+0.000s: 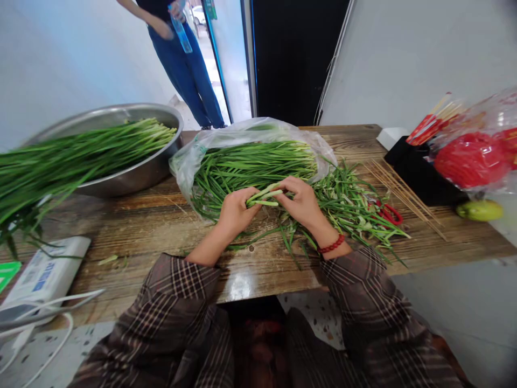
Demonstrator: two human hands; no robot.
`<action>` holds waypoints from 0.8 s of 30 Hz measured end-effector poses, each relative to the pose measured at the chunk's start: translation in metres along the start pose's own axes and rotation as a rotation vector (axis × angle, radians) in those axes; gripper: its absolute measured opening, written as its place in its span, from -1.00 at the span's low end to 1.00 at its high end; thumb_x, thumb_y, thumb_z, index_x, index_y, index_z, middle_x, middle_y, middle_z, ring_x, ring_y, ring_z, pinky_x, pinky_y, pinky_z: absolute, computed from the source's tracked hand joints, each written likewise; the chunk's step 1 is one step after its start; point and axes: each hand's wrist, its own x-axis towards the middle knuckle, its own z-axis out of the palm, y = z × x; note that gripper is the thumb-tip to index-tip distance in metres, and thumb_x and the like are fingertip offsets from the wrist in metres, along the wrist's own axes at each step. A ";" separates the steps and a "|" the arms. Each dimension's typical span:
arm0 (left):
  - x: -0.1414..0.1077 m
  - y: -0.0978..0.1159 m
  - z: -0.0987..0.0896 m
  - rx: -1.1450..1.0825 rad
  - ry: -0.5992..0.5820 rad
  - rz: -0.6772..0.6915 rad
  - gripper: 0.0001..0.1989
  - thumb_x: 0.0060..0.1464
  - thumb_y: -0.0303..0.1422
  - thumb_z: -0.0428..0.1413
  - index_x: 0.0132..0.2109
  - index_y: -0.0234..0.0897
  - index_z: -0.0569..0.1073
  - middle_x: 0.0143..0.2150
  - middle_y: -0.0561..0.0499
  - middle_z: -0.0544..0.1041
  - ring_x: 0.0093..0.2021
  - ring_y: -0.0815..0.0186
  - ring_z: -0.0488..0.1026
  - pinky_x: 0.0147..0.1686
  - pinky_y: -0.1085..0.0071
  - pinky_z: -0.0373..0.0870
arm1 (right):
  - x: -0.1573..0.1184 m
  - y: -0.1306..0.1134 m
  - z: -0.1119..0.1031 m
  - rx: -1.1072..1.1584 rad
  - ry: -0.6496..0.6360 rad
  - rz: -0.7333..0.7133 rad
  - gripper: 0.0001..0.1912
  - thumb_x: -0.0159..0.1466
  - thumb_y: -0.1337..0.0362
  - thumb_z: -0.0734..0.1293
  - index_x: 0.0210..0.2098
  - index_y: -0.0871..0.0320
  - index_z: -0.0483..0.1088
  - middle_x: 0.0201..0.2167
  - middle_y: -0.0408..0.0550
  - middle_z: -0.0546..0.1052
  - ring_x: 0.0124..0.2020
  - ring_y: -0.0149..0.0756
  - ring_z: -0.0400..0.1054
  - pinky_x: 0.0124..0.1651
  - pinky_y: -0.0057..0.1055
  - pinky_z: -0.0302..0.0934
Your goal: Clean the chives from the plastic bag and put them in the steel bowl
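Several garlic chive stalks (264, 196) lie between my two hands over the wooden table. My left hand (238, 210) is closed around them, their pale ends pointing right. With thumb and fingers together, my right hand (299, 199) pinches at the pale ends. Just beyond, a clear plastic bag (183, 161) lies open with a thick pile of garlic chives (254, 161) in it. Loose trimmings (347, 205) are heaped to the right of my right hand, and red-handled scissors (390, 214) lie partly buried at the heap's edge.
At the left, a metal basin (133, 183) holds long chives (100, 153) that hang over its side. A white power strip (52, 269) with cables sits front left. Wooden skewers (406, 199), a black box (424, 175) and a yellow-green fruit (480, 210) are at right. A person (181, 64) stands beyond, holding a bottle.
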 end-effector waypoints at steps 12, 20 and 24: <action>-0.009 0.008 -0.004 0.538 -0.040 0.326 -0.77 -0.02 -0.53 0.01 -0.20 -0.25 0.46 -0.39 -0.06 0.52 -0.32 0.17 0.46 -0.33 0.25 0.14 | 0.003 0.005 0.015 0.674 0.264 0.518 -0.74 0.04 0.09 0.41 -0.43 0.16 0.43 -0.51 -0.20 0.44 -0.48 -0.45 0.25 -0.37 -0.47 0.17; -0.008 -0.002 0.000 0.251 0.038 0.095 -0.77 0.02 -0.47 0.04 -0.15 -0.25 0.48 -0.25 -0.04 0.59 -0.25 0.22 0.49 -0.28 0.33 0.25 | 0.005 0.013 -0.031 0.331 0.432 0.317 -0.64 0.23 0.04 0.30 -0.58 0.13 0.36 -0.59 -0.18 0.38 -0.50 -0.41 0.24 -0.33 -0.41 0.19; 0.000 -0.007 -0.002 -0.076 0.223 -0.086 -0.81 0.15 -0.29 0.04 -0.23 -0.28 0.50 -0.30 0.00 0.59 -0.30 0.29 0.48 -0.29 0.42 0.33 | 0.001 0.000 -0.039 0.147 -0.104 0.073 -0.83 0.20 0.16 0.37 -0.36 0.13 0.51 -0.40 -0.11 0.52 -0.33 -0.34 0.38 -0.16 -0.34 0.26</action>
